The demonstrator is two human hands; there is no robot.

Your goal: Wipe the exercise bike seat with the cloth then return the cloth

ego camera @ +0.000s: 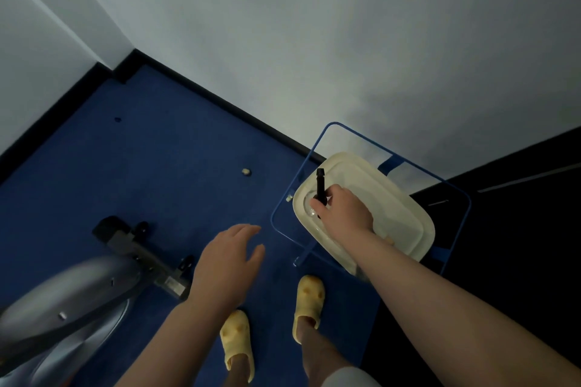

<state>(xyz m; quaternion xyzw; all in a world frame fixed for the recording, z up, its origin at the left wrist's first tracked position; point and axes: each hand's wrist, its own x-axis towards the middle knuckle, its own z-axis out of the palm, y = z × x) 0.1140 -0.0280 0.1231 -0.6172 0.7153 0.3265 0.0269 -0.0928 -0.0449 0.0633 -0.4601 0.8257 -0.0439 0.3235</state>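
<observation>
My right hand is closed around what looks like a clear spray bottle with a black head. The bottle stands on a cream tray on a small glass table with a blue rim. My left hand hovers open and empty above the blue carpet, left of the table. Only the exercise bike's silver body and grey floor bar show, at the lower left. Its seat is out of view. I see no cloth.
My feet in yellow slippers stand on blue carpet between bike and table. A small pale object lies on the carpet near the white wall. A dark surface fills the right side beyond the table.
</observation>
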